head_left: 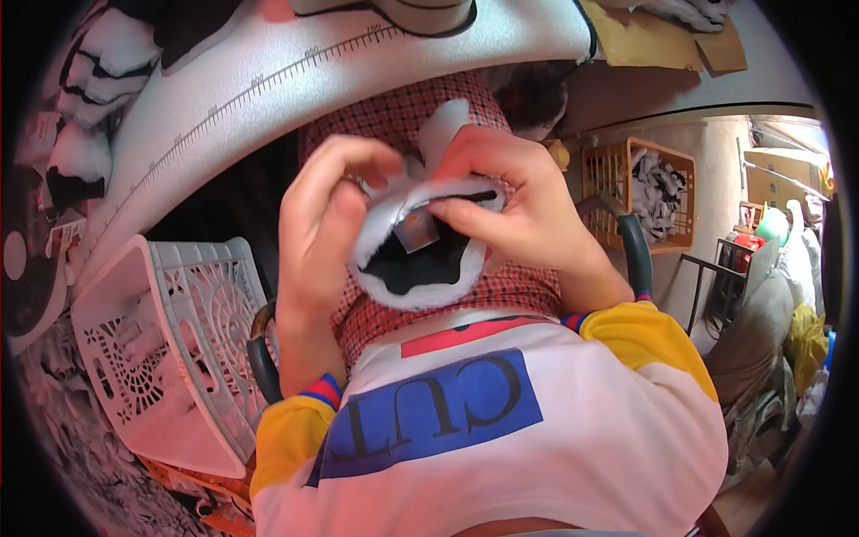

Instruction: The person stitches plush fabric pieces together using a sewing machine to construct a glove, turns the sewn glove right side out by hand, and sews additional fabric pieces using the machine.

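Note:
A round, white fluffy cloth piece (425, 294) with a dark inside lies over my lap, its opening facing up toward me. A small pale label (417, 233) shows inside it. My right hand (514, 192) grips the far right rim, with the thumb inside the opening and the fingers outside. At the left rim my left hand (324, 210) is curled and slightly blurred, its thumb and fingertips apart. A white flap (444, 125) sticks up behind the piece, between the hands.
A white sewing table (242, 98) with a printed ruler edge curves ahead, bearing a machine base (429, 13). A white plastic basket (201, 358) stands at left. At right is an orange crate (640, 246) of black-and-white pieces. A chair armrest (637, 251) flanks my right arm.

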### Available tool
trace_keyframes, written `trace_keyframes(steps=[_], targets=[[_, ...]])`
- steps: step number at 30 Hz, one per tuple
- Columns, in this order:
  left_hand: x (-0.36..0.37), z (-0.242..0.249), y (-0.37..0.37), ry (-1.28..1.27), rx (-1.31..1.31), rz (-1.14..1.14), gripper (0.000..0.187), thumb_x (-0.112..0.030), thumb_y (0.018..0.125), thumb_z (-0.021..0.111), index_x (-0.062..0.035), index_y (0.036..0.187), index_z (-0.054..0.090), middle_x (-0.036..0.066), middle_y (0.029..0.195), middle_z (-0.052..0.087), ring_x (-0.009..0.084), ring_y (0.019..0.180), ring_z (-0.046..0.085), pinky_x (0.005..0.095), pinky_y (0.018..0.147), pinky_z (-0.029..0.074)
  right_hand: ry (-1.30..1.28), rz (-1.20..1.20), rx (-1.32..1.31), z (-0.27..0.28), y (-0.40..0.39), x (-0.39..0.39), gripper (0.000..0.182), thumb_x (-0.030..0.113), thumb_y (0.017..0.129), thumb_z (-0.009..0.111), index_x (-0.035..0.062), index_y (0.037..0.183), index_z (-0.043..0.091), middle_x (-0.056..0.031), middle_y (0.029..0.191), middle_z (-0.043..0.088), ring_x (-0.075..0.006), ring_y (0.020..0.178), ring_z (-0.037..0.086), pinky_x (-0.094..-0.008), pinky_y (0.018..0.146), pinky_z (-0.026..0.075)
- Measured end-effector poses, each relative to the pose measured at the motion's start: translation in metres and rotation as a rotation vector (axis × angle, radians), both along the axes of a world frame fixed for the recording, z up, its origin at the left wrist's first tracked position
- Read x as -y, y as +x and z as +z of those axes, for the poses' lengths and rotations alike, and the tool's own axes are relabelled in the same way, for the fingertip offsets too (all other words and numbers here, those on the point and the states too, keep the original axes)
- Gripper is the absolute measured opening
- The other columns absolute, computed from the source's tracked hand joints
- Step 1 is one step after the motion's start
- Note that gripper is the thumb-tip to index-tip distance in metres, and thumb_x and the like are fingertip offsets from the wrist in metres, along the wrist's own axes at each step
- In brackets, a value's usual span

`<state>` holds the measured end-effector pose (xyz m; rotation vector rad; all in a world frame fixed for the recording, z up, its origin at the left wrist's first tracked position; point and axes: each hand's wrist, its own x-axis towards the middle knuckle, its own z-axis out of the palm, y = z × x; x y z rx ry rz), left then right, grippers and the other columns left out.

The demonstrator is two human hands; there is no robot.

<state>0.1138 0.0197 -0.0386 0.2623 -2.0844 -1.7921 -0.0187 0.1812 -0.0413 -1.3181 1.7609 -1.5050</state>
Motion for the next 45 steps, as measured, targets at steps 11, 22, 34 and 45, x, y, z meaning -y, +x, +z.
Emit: trace_keyframes(steps=[11, 22, 34, 45], targets=[[-0.011, 0.03, -0.039, -0.248, -0.074, 0.237, 0.01, 0.005, 0.075, 0.071, 0.004, 0.082, 0.063, 0.009, 0.075, 0.06, 0.0155, 0.068, 0.057, 0.0253, 0.064, 0.045, -0.075, -0.137, 0.024, 0.026, -0.036, 0.017, 0.014, 0.001, 0.07, 0.074, -0.0029, 0.081, 0.067, -0.0059, 0.077, 0.06, -0.0146, 0.07, 0.057, -0.0271, 0.061, 0.042], [0.021, 0.057, -0.1, -0.48, -0.308, 0.334, 0.015, 0.008, 0.071, 0.072, 0.0033, 0.082, 0.064, 0.01, 0.075, 0.058, 0.0176, 0.066, 0.056, 0.0254, 0.062, 0.044, -0.192, -0.239, -0.057, 0.038, -0.104, 0.038, 0.034, 0.009, 0.069, 0.08, -0.0009, 0.098, 0.066, -0.0103, 0.085, 0.07, -0.013, 0.079, 0.065, -0.0284, 0.069, 0.051], [0.023, 0.08, -0.12, -0.509, -0.404, 0.472, 0.012, 0.002, 0.075, 0.074, 0.0026, 0.085, 0.066, 0.01, 0.078, 0.062, 0.0179, 0.071, 0.058, 0.0265, 0.067, 0.046, -0.282, -0.097, 0.103, 0.085, -0.137, 0.051, 0.019, 0.001, 0.075, 0.074, -0.0021, 0.094, 0.071, -0.0054, 0.086, 0.071, -0.0074, 0.078, 0.064, -0.0238, 0.072, 0.052], [0.023, 0.078, -0.118, -0.366, -0.398, 0.466, 0.01, 0.002, 0.08, 0.071, 0.0038, 0.086, 0.063, 0.008, 0.082, 0.063, 0.0154, 0.076, 0.057, 0.025, 0.072, 0.045, -0.244, -0.155, 0.264, 0.097, -0.132, 0.054, 0.021, 0.006, 0.073, 0.08, -0.0021, 0.091, 0.072, -0.0036, 0.082, 0.07, -0.0071, 0.074, 0.063, -0.0237, 0.067, 0.052]])
